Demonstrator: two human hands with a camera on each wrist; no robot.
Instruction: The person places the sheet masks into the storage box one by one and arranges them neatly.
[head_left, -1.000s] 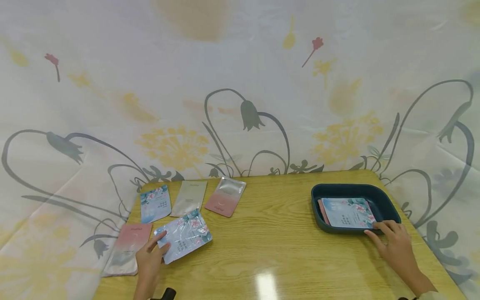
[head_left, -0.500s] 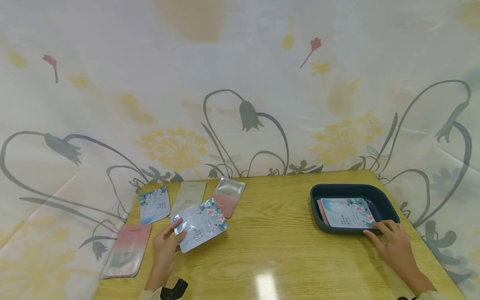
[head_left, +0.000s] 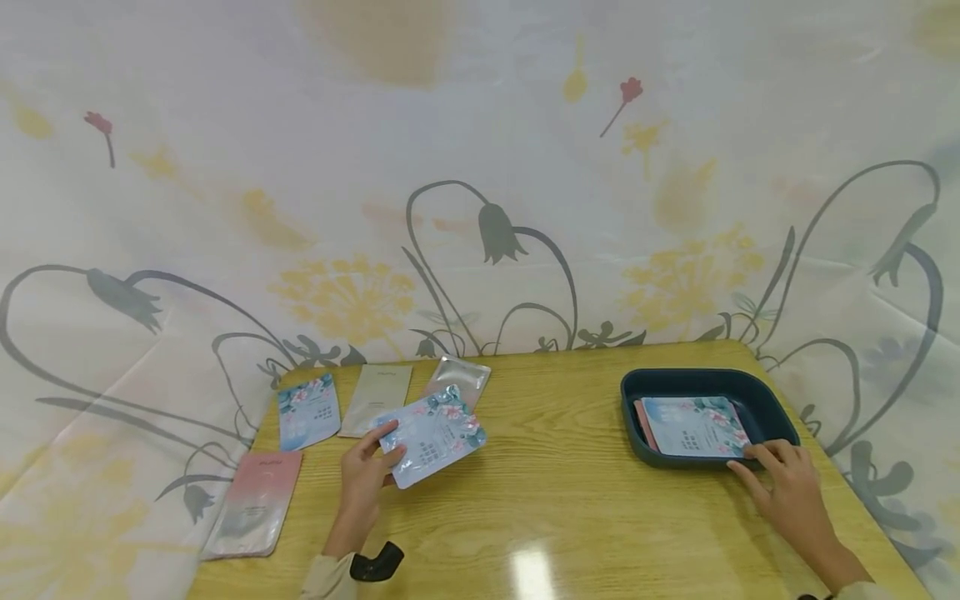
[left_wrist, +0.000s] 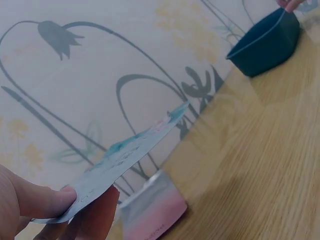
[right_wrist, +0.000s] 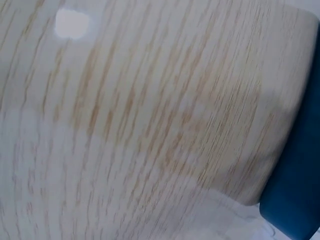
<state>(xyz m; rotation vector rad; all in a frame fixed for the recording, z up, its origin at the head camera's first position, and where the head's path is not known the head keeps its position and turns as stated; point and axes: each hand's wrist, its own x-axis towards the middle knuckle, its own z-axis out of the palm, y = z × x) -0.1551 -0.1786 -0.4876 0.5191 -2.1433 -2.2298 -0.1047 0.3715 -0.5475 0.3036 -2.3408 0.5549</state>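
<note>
A light blue sheet mask packet (head_left: 435,437) with pink flowers and green leaves is pinched at its left end between the thumb and fingers of my left hand (head_left: 362,483). It tilts above the table, thumb on top, as the left wrist view also shows. At the right, my right hand (head_left: 793,492) grips the near right rim of a dark teal plastic basin (head_left: 667,459), fingers over the edge and thumb outside. Inside the basin a matching blue floral packet (head_left: 693,427) lies over a pink one (head_left: 643,423). My right hand is outside the right wrist view.
On the table's left lie another blue floral packet (head_left: 309,411), a pale beige packet (head_left: 375,396), a pink and silver packet (head_left: 251,504) and, partly covered by the held one, a silver-pink packet (head_left: 461,379). A floral curtain (head_left: 480,167) stands behind the wooden table (head_left: 555,483).
My left hand has carried the blue floral packet to the right, from beside the pink and silver packet to in front of the silver-pink one. The right hand and basin have stayed put.
</note>
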